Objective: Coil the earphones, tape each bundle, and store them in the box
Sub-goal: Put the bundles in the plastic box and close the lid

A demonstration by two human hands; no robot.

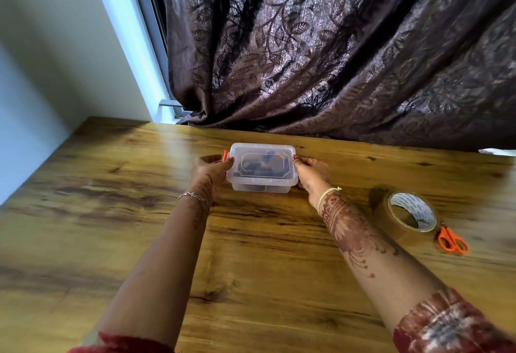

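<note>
A small clear plastic box (pixel 262 185) stands on the wooden table (pixel 111 185) with its lid (pixel 279 151) on. Dark coiled earphones (pixel 259 165) show through the lid. My left hand (pixel 209 171) holds the box's left end, fingers curled at an orange latch (pixel 225 155). At the right end my right hand (pixel 312 172) grips the box, its fingertips on the lid's edge, where the latch is hidden.
A roll of brown packing tape (pixel 410 213) lies to the right, with small orange scissors (pixel 451 241) beside it. A dark patterned curtain (pixel 335 59) hangs behind the table's far edge. A white wall (pixel 42 59) stands to the left.
</note>
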